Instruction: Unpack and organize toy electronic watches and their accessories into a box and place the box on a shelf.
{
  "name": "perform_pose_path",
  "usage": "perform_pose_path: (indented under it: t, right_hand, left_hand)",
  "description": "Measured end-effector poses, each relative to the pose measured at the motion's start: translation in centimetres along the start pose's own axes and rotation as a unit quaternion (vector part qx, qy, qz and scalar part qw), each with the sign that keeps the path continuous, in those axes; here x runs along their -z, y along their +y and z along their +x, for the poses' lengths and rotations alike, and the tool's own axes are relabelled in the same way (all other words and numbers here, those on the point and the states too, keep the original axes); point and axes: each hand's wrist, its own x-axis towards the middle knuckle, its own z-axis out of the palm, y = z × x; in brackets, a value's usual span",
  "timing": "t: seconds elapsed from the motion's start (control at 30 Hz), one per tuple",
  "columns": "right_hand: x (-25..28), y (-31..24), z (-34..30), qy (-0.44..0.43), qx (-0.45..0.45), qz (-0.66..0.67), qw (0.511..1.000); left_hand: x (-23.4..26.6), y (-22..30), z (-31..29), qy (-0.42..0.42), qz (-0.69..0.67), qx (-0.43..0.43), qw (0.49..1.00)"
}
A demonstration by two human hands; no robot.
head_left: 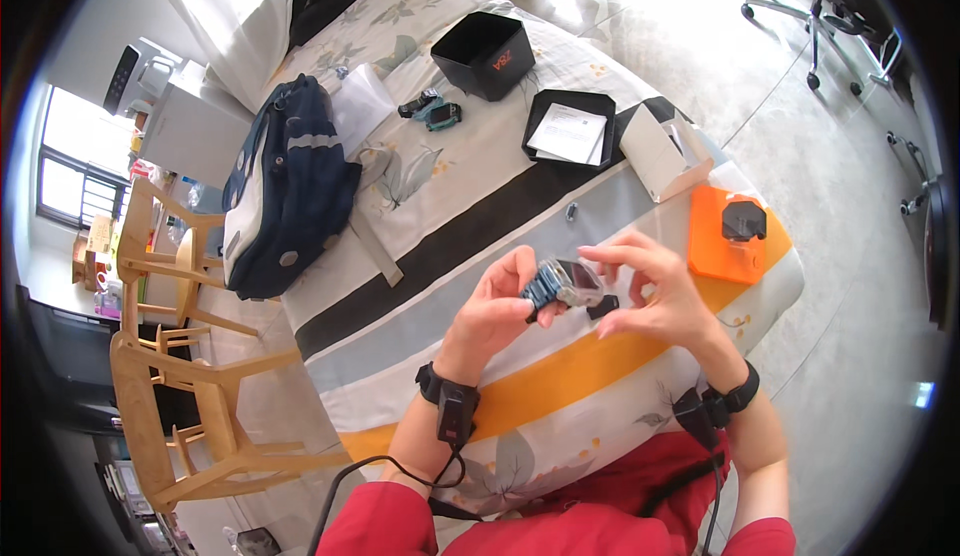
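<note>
My left hand (pixel 490 301) is closed on a wristwatch (pixel 562 284) with a blue-grey band and a dark rectangular face in a clear-looking case. Its thumb and fingers pinch the band, and the watch is lifted above the cloth with its face tilted up. My right hand (pixel 655 291) is at the watch's right side, thumb and forefinger spread wide; the forefinger's tip is close to the case, and I cannot tell whether it touches. Between the hands, a small black piece (pixel 603 307) shows just below the watch. Beyond them lies a tiny blue-grey piece (pixel 571 212).
An orange box (pixel 708 248) with a dark insert stands right, near an opened white carton (pixel 655 161). Farther back are a black tray (pixel 542 116) with papers, a black box (pixel 470 76) and other watches (pixel 440 116). A navy backpack (pixel 300 186) lies left. Wrist-device cables (pixel 345 476) trail below.
</note>
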Motion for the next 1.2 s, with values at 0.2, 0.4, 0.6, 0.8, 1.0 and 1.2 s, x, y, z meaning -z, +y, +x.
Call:
perform_pose_path:
  t: [0.2, 0.4, 0.6, 0.8, 1.0, 1.2]
  right_hand:
    - [-0.6, -2.9, -0.6, -0.049, -0.062, 0.067, 0.995]
    - [0.4, -5.1, -0.9, -0.049, 0.009, -0.057, 0.997]
    - [-0.1, -6.4, -1.5, -0.026, 0.084, -0.107, 0.990]
    - [-0.9, -7.2, -1.4, -0.005, 0.103, -0.134, 0.986]
    - [-1.4, -5.9, -1.3, -0.004, 0.009, -0.033, 0.999]
    - [-1.2, -3.9, -2.9, -0.042, -0.244, 0.405, 0.880]
  left_hand:
    - [-1.3, 0.7, -0.7, -0.085, 0.025, 0.074, 0.993]
    - [-2.0, 1.3, -0.4, -0.130, 0.191, 0.130, 0.964]
    - [-2.9, 2.1, -0.7, -0.137, 0.206, 0.018, 0.969]
    - [-3.1, 3.3, -1.4, -0.156, 0.291, -0.051, 0.943]
    - [-3.0, 2.4, -2.1, -0.043, 0.161, 0.028, 0.986]
    - [-5.4, 1.5, -3.1, -0.068, 0.190, -0.031, 0.979]
